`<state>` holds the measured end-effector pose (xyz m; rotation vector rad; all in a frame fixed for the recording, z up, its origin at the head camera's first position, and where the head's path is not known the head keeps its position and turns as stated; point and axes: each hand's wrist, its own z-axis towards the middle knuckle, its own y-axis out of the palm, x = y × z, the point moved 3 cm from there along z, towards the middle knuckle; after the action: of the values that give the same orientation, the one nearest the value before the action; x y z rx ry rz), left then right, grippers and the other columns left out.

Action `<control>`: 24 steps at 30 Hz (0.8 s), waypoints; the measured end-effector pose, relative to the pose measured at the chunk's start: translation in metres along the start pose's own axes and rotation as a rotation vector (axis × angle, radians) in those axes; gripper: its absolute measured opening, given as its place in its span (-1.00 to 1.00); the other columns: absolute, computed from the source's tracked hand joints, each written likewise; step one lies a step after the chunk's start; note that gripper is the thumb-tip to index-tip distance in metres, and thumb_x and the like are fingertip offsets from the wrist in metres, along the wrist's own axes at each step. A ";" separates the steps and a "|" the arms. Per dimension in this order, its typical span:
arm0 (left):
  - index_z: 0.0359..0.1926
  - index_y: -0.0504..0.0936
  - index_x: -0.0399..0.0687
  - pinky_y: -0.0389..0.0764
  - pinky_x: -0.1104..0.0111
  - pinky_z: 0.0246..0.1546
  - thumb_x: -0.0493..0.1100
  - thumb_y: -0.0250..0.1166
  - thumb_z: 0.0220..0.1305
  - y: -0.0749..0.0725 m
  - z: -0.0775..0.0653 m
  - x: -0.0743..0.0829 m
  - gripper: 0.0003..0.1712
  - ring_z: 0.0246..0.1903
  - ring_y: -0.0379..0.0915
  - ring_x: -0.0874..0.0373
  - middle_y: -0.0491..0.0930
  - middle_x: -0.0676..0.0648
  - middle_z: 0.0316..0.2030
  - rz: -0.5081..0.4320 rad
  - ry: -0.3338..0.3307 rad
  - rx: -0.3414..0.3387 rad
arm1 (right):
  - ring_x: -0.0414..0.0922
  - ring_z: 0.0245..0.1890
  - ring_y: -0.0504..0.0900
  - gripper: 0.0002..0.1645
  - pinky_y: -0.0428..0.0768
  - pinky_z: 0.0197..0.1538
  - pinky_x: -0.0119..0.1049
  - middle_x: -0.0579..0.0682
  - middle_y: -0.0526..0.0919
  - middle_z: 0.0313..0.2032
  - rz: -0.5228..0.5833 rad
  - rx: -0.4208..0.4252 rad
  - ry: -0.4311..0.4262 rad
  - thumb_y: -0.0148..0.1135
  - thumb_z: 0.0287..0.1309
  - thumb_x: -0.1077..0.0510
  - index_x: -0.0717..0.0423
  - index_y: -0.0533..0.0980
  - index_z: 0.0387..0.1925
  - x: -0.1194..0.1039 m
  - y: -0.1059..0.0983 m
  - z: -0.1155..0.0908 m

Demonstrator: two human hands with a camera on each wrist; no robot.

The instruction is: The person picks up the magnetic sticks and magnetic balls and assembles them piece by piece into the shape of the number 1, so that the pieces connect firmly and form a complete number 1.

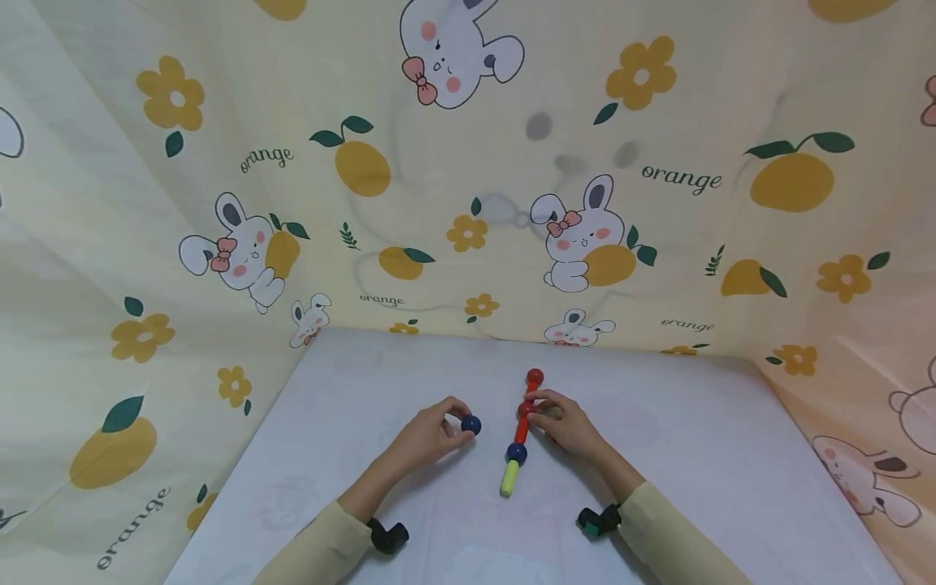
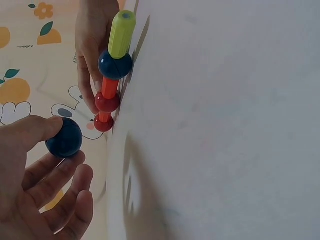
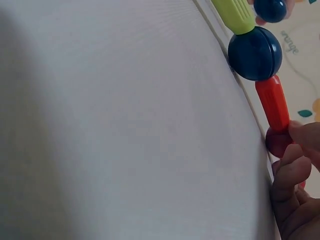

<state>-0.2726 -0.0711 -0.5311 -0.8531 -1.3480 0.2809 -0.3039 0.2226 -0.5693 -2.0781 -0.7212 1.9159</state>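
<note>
My left hand (image 1: 431, 433) pinches a blue ball (image 2: 64, 138) between thumb and fingers, left of a joined chain of balls and rods. From far to near the chain runs: a red ball (image 1: 535, 377), a red rod, a second red ball (image 2: 107, 101), a longer-looking red rod (image 3: 272, 102), another blue ball (image 3: 255, 53) and a yellow-green rod (image 1: 509, 478) with a free end. My right hand (image 1: 569, 424) grips the chain at the middle red ball from the right side. A gap separates the held blue ball from the chain.
The chain lies on a white tabletop (image 1: 329, 487). A patterned cloth (image 1: 439, 268) with rabbits and oranges rises behind and at both sides. Each wrist carries a small black device (image 1: 389, 537) near the sleeve.
</note>
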 end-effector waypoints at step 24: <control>0.13 0.62 0.21 0.57 0.40 -0.28 0.04 0.53 0.37 0.006 -0.028 -0.005 -0.61 -0.27 0.52 0.25 0.69 0.14 -0.01 -0.005 0.055 -0.069 | -0.04 -0.31 0.52 -0.47 0.53 -0.32 -0.34 -0.02 0.66 -0.12 -0.053 -0.133 -0.182 0.48 0.37 0.10 -0.12 0.58 0.32 -0.010 -0.004 -0.030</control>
<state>-0.2463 -0.0812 -0.5384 -0.9089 -1.3144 0.2061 -0.2761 0.2261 -0.5546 -1.9531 -0.9576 2.1000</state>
